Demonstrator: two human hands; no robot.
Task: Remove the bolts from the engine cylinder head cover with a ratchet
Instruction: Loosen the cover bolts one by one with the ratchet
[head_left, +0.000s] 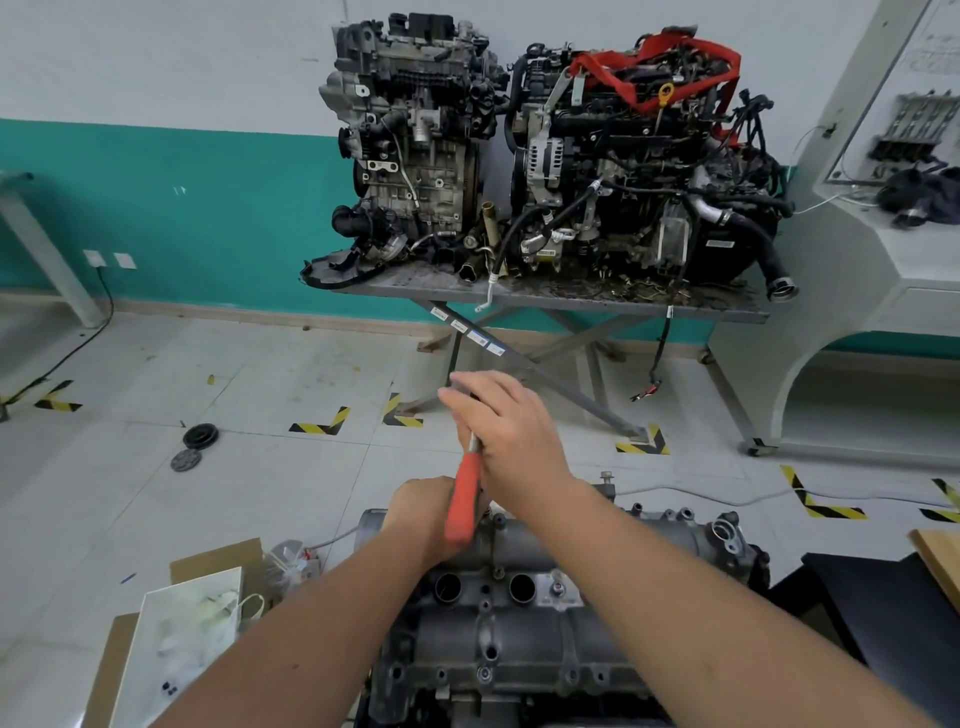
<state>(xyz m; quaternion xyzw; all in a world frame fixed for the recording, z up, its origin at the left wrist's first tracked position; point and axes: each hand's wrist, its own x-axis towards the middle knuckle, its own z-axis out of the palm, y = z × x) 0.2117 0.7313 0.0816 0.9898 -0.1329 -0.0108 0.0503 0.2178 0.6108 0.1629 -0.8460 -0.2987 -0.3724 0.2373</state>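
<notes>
Tiled workshop floor behind; right hand (511, 423) with grip clamped on ratchet (464, 496), above cylinder head cover (545, 551).

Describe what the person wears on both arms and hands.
Nothing shows on either: the left hand and right hand are bare, with no gloves, rings or watch in view. Both forearms are bare, with no sleeve down to the frame's bottom edge.

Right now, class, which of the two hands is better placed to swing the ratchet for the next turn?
The right hand, probably. It holds the ratchet up on its metal shaft, away from the cylinder head cover, giving room to swing. The left hand sits low behind the orange grip, seemingly steadying the tool's lower end.
</notes>
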